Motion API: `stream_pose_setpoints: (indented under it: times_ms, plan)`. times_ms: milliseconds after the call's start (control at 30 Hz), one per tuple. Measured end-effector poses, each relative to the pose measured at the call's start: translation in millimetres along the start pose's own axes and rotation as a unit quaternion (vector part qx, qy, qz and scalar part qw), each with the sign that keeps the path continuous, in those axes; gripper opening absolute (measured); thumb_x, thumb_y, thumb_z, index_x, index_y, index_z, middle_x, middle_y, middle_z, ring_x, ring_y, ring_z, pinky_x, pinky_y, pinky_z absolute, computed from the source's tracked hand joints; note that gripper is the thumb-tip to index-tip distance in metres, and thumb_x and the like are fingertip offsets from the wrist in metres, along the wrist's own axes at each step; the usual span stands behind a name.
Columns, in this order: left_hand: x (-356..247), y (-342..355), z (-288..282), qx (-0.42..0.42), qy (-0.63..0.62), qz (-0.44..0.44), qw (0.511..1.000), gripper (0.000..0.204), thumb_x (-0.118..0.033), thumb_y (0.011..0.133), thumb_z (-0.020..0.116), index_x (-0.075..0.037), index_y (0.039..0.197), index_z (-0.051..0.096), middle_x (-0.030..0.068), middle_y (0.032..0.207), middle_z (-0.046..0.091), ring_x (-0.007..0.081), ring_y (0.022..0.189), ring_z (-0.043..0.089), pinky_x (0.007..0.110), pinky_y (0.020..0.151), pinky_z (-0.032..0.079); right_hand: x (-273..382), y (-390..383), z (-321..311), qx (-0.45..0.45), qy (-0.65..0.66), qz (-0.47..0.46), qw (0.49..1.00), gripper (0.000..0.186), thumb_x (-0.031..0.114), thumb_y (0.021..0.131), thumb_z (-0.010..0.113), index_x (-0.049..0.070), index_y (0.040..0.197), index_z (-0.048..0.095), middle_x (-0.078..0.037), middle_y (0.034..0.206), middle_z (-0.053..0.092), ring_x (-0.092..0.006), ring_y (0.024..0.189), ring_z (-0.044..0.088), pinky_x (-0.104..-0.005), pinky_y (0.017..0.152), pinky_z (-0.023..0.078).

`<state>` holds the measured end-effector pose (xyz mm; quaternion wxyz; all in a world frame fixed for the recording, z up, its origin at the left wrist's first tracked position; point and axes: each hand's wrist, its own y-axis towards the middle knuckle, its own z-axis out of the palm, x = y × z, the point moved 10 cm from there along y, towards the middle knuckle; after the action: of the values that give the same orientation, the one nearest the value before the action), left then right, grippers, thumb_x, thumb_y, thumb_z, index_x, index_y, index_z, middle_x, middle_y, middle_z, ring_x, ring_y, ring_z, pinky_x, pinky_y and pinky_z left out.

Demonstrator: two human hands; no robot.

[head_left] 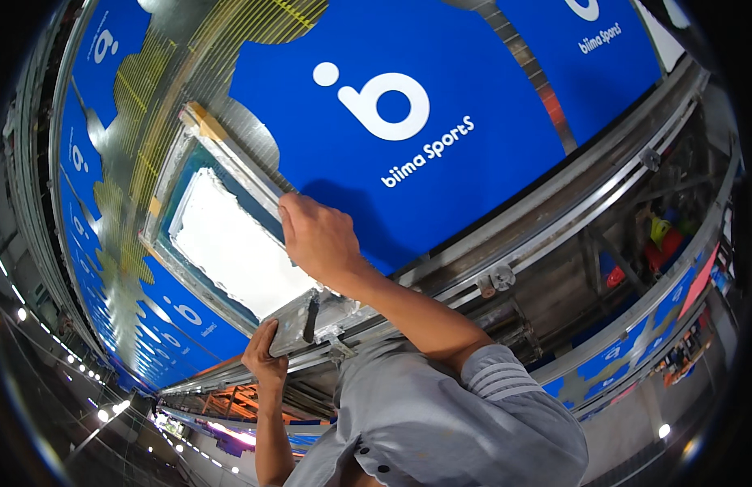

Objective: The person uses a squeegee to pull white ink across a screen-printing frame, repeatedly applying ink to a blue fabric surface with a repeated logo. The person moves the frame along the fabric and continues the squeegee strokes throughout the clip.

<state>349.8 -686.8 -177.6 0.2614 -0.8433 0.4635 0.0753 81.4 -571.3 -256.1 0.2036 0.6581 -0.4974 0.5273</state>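
A metal-framed printing screen (pixel 222 174) with a teal border and a white middle lies on a long table covered in blue fabric panels (pixel 473 122) that carry white logos. My right hand (pixel 319 239) grips the frame's side rail, where it meets the blue panel. At the frame's near corner, my left hand (pixel 265 351) curls around the metal end. My grey shirt (pixel 441 422) fills the lower middle of the view.
Metal rails (pixel 555 211) with small clamps run along the table's edge. Under the table at the right, a shelf holds red and yellow objects (pixel 660 239). More blue panels (pixel 169 312) line the table at the left. Small lights (pixel 100 414) dot the lower left.
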Motion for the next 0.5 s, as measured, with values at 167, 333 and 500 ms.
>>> stream_pose_setpoints:
  times_ms: [167,333,500]
  plan:
    - [0.6,-1.2,-0.8,-0.002,0.006,0.009,1.000,0.066,0.011,0.049,0.061,-0.002,0.112,0.075,0.0160,0.114,0.074,0.0349,0.108,0.072,0.039,0.094,0.056,2.0,0.6,0.1,0.012,-0.007,0.008,1.000,0.007,0.012,0.098,0.058,0.006,0.096,0.059,-0.012,0.084,0.069,-0.0324,0.075,0.071,-0.0454,0.061,0.056]
    - [2.6,-0.7,0.0,0.001,0.008,0.007,1.000,0.061,0.009,0.052,0.061,-0.002,0.111,0.075,0.0155,0.113,0.074,0.0357,0.107,0.072,0.040,0.094,0.056,0.0,-0.3,0.7,-0.007,0.003,0.007,1.000,0.007,0.015,0.099,0.060,0.008,0.099,0.062,-0.011,0.086,0.071,-0.0337,0.073,0.070,-0.0454,0.062,0.055]
    - [-1.2,1.3,-2.2,-0.006,-0.002,0.008,1.000,0.060,0.007,0.053,0.062,-0.001,0.111,0.075,0.0159,0.112,0.075,0.0360,0.106,0.072,0.040,0.095,0.056,3.4,1.4,-1.0,-0.002,-0.013,0.002,1.000,0.006,0.013,0.098,0.059,0.007,0.095,0.059,-0.011,0.084,0.070,-0.0316,0.074,0.071,-0.0446,0.061,0.056]
